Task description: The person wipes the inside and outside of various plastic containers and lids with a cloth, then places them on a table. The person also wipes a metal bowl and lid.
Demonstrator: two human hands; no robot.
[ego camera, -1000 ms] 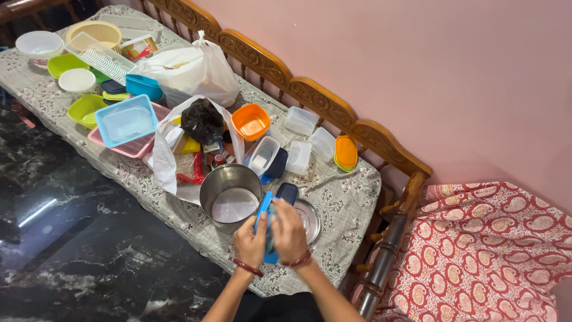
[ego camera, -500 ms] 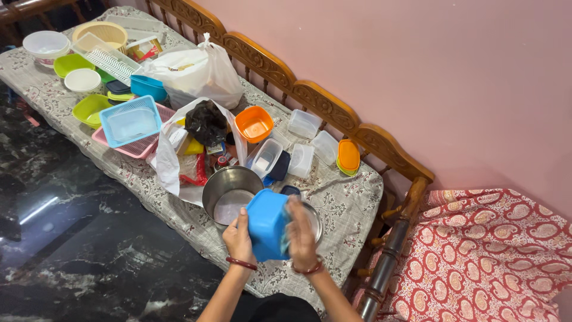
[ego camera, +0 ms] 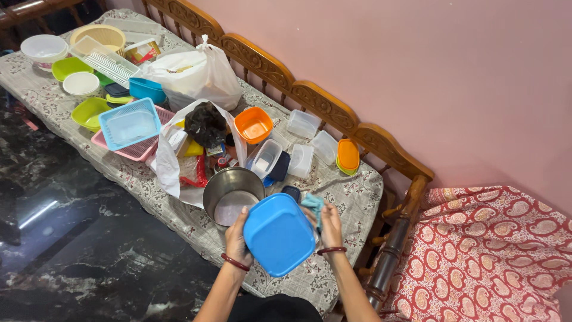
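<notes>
Blue plastic fills the grip: the left hand (ego camera: 237,237) has its fingers curled round the left rim of a rounded square blue plastic container (ego camera: 278,234), thumb on the near side, so that the smooth underside faces the camera. The right hand (ego camera: 329,225) steadies the opposite rim while its fingers pinch a small teal cloth (ego camera: 313,206), bunched against the container's upper right corner. Half a second ago the container stood more on edge with the right hand flat across its side, and a second ago it was seen nearly edge-on between both hands — it has been turned until the base shows, and the cloth has come off the side to the rim, which looks like one face wiped and the next presented.

Container and hands hang over the near right corner of the cloth-covered wooden daybed (ego camera: 345,197). Just beyond the left hand stands an open round steel pot (ego camera: 232,194); a dark lid (ego camera: 291,192) peeks out above the container. Farther in lie an orange square tub (ego camera: 253,124), clear plastic boxes (ego camera: 302,123), a white carrier bag (ego camera: 193,74), and — toward the far left corner — a light blue mesh basket (ego camera: 128,123) on a pink one.
</notes>
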